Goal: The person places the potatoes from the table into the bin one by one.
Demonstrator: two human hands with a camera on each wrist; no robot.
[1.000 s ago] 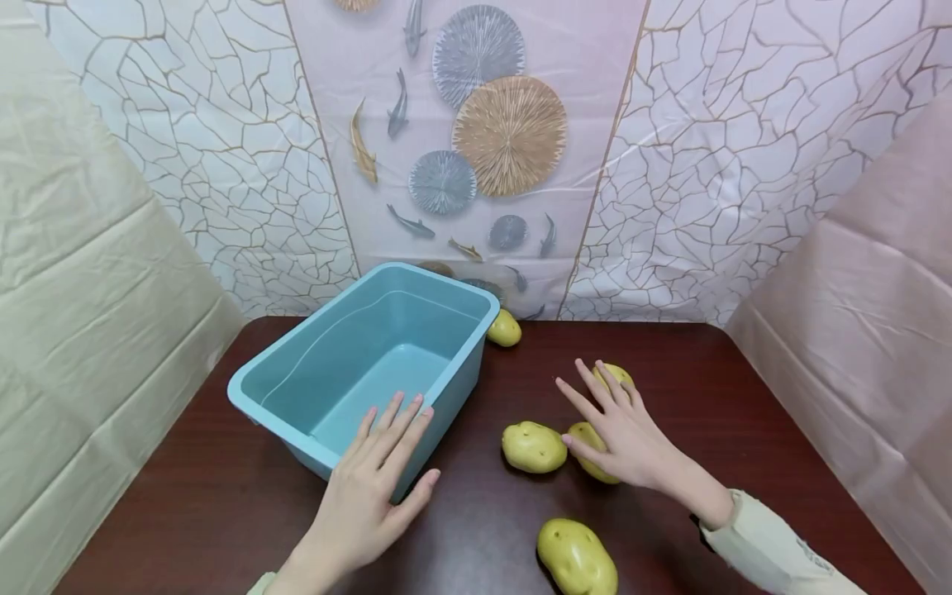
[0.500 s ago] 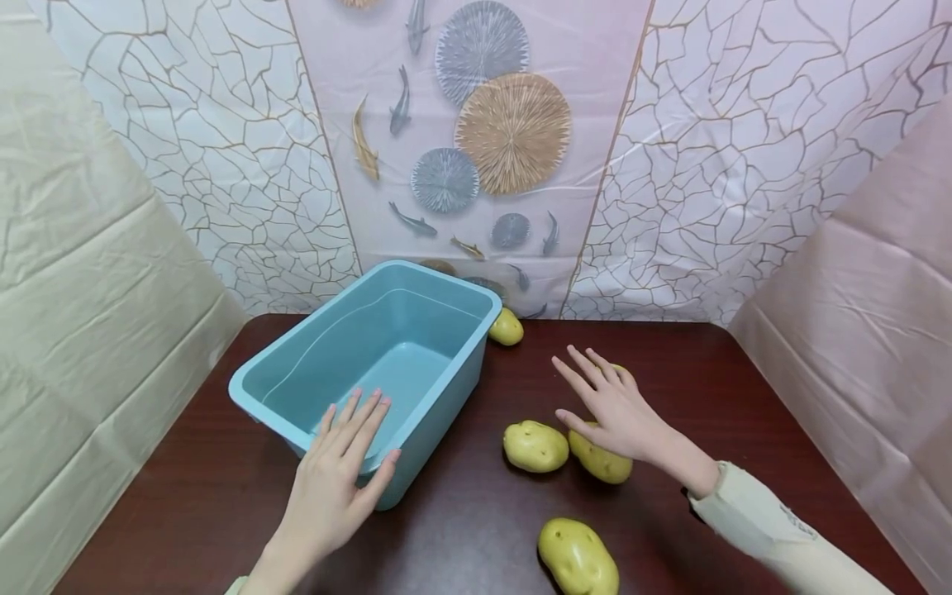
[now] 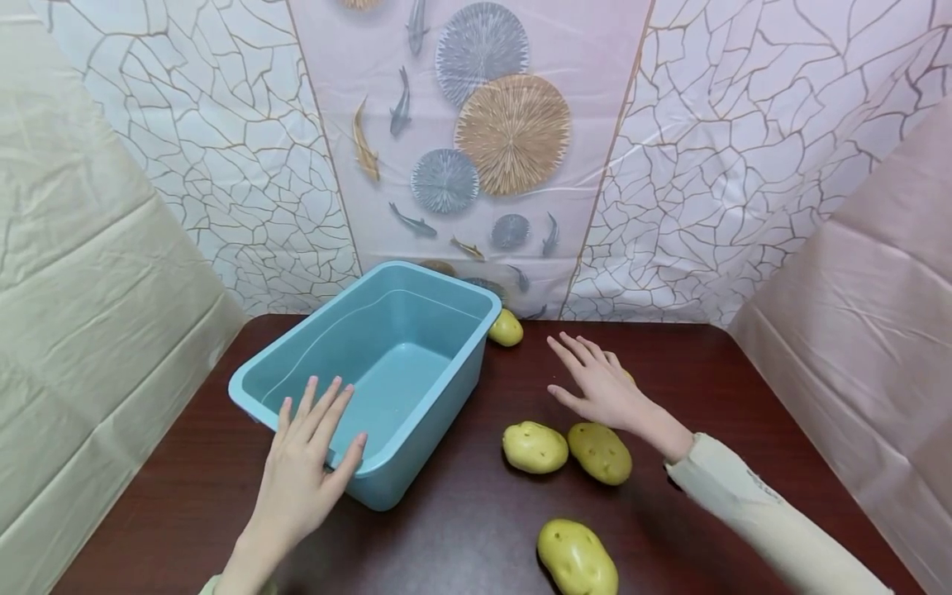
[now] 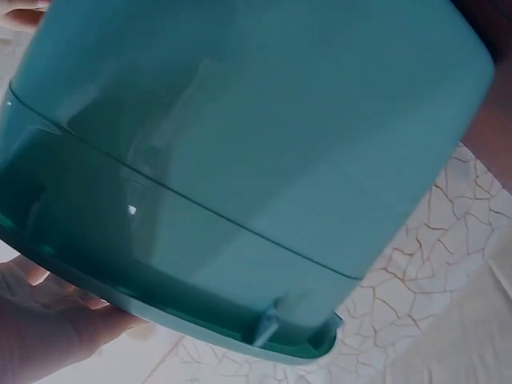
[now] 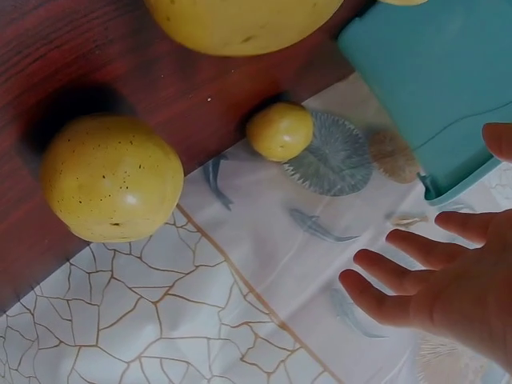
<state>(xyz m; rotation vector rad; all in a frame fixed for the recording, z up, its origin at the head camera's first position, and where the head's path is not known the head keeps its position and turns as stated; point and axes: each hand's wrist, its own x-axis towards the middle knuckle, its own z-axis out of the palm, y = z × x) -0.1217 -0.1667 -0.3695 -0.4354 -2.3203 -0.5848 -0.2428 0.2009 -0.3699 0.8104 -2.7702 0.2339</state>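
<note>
My left hand [image 3: 297, 479] is over the near end of the light-blue plastic tub [image 3: 439, 405], fingers straight and spread, overlapping its near rim. In the left wrist view the tub's outer wall [image 4: 264, 152] fills most of the picture, with the hand [image 4: 56, 328] beyond the rim. My right hand [image 3: 613, 397] hovers with fingers extended and holds nothing. It partly hides one yellow potato [image 3: 629, 377]. Just nearer to me lie two potatoes side by side, a left one [image 3: 535, 447] and a right one [image 3: 600, 454].
Another potato [image 3: 578, 557] lies close to the front of the dark red-brown table [image 3: 468, 537]. One more potato [image 3: 506, 328] sits at the back, beside the tub's far right corner. Patterned cloth [image 3: 669, 165] hangs behind the table, with plain cloth at both sides.
My left hand has shifted left along the tub's near end. The right hand has moved slightly away from me and left, uncovering the right potato of the pair. Tub and potatoes stay put.
</note>
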